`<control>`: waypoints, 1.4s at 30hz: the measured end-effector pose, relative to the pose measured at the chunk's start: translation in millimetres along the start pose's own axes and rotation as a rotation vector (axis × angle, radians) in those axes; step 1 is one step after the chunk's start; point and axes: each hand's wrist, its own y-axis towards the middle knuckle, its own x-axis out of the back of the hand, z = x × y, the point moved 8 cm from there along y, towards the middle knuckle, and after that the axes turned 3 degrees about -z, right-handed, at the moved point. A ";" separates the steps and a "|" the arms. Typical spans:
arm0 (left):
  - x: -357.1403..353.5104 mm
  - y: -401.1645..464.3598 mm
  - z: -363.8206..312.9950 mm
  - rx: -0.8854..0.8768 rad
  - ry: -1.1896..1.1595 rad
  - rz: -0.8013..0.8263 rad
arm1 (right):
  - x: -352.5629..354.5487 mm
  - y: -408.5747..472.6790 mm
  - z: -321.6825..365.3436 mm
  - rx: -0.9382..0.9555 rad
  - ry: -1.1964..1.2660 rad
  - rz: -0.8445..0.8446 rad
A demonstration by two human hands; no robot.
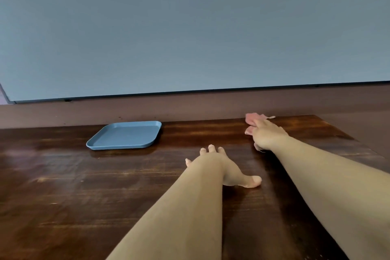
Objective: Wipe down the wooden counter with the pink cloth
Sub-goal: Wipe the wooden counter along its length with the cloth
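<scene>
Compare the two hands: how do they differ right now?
The right hand presses the pink cloth near the counter's far edge; the left hand holds nothing. The left hand lies nearer the person, fingers spread flat. Both rest on the counter.

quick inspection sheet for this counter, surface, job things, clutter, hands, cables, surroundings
surface: dark wooden counter, glossy, streaky sheen at the left
job's things: pink cloth at the far right, near the back edge, partly under the right hand
clutter: blue tray, empty, lying flat at the back, left of centre
hands: right hand rests on the cloth, grip unclear; left hand flat on the counter, fingers spread, holding nothing
cables: nothing seen
surroundings: grey wall above a brown back ledge
</scene>
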 end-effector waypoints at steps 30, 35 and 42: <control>1.6 -0.8 1.5 0.036 0.052 0.008 | 22.7 11.2 -84.9 0.016 0.045 0.005; 1.4 3.1 0.7 0.022 0.042 0.020 | 22.6 12.3 -116.0 -0.209 -0.105 -0.056; 0.9 1.3 0.9 0.018 0.051 0.029 | 35.2 -3.7 -156.9 -0.419 -0.078 -0.107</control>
